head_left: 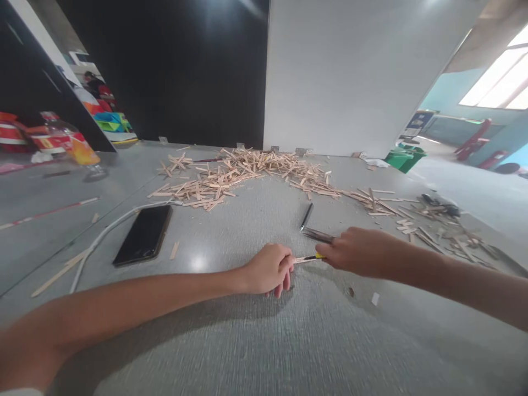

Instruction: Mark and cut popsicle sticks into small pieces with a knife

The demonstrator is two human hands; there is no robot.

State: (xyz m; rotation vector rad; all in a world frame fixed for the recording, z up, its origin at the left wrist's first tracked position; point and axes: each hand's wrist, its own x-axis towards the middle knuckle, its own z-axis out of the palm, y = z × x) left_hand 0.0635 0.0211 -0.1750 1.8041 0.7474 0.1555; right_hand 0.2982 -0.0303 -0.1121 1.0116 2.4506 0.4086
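My left hand [273,268] is closed in a pinch on a small wooden craft stick [302,260], whose end sticks out to the right. My right hand [348,252] is closed around a yellow-handled craft knife [319,255]. Its dark, narrow blade lies along the stick's visible end. A thin metal tool with slim prongs [317,235] also juts left from the right hand's upper side; I cannot make out its kind. Just beyond the hands, a black pen [307,216] lies on the grey tabletop [264,341].
A heap of wooden sticks [247,168] spreads along the partition, with more scraps [466,242] at right. On the left are a phone [144,234], a white cable [99,236] and a drink bottle [82,148]. Green bins [404,158] stand beyond the back-right edge.
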